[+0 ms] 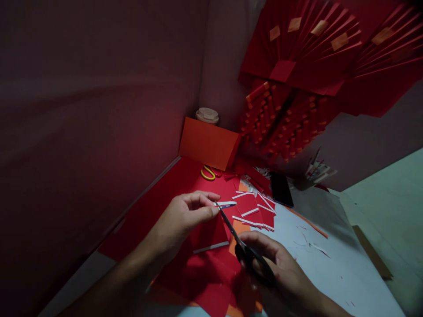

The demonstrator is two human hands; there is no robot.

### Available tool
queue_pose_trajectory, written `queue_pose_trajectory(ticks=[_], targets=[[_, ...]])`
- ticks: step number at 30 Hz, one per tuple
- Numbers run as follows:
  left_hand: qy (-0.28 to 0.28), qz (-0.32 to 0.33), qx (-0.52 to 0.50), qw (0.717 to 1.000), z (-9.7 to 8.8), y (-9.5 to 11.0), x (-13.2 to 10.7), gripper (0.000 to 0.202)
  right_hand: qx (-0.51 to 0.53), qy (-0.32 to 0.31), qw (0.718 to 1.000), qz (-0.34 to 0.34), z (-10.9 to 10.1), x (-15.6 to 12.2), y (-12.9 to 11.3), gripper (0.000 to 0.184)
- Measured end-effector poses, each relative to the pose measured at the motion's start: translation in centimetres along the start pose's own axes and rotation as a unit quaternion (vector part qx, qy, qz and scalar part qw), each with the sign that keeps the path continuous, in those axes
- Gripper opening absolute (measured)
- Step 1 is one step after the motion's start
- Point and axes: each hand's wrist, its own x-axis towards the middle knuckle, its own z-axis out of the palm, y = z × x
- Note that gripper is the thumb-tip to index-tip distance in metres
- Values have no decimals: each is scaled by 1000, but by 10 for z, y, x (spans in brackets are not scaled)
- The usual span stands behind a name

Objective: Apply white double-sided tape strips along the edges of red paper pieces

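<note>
My left hand [190,213] pinches a narrow white-and-blue strip [228,204] between thumb and fingers, its free end pointing right. In my right hand [280,264] is a pair of scissors [243,248] with black handles, my fingers through the loops. The blade tips meet the strip close to my left fingertips; whether they have cut into it I cannot tell. Just beyond lies a loose pile of red paper cards [249,204] with white strips along their edges. Under my hands is a red paper piece [208,233] with one white strip on its lower edge.
A folded orange card [208,143] stands at the back before a lidded cup [207,115]. Yellow-handled scissors [208,173] lie in front of it. A black phone [281,189], a pen holder [312,176] and paper scraps [317,248] are to the right. Red paper fans [307,53] hang above.
</note>
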Motion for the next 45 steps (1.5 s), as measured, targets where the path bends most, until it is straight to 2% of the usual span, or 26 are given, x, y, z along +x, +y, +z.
queue_pose_trajectory(ticks=[3,6,7,9,11,13,19,24,25,27,30,32,35,38,40,41,44,45], targets=[[27,17,8,999,-3,3,0,15,-30,55,997,-48,-3,1,-5,42],[65,31,-11,997,-7,5,1,16,-196,62,975,-86,-12,6,-9,32],[75,33,-23,996,-8,6,1,16,-282,52,952,-108,-15,8,-9,30],[86,33,-42,995,-9,7,1,15,-444,30,881,-158,-21,12,-8,29],[85,28,-47,995,-9,8,0,14,-544,16,815,-198,-24,14,-4,30],[76,21,-36,996,-7,8,-1,15,-587,12,781,-212,-23,13,1,30],[27,-7,-10,1000,6,6,-4,15,-640,9,731,-236,-13,8,3,29],[-2,-16,-10,1000,6,5,-4,16,-670,-10,687,-282,-15,9,-4,25],[-8,-18,-9,1000,6,4,-3,16,-660,-8,690,-297,-16,9,-5,24],[-18,-20,-5,1000,6,3,-3,16,-616,-3,720,-318,-18,7,-8,24],[-37,-24,5,999,11,-2,-5,16,-527,-2,806,-271,-15,2,-12,26],[-59,-28,18,998,17,-6,-7,16,-483,1,849,-215,-11,0,-11,22],[-90,-21,46,995,23,-10,-9,14,-444,22,881,-164,-6,0,-11,16],[-68,-3,52,996,23,-8,-9,22,-389,68,906,-152,-13,8,-17,21],[-25,13,38,999,19,-3,-8,24,-364,118,910,-160,-26,17,-24,26],[-3,24,32,999,17,-1,-7,24,-368,147,902,-171,-34,23,-27,28],[35,38,19,998,13,6,-6,23,-425,204,861,-191,-54,39,-33,32],[39,40,15,998,12,7,-6,22,-454,227,835,-212,-58,42,-33,37]])
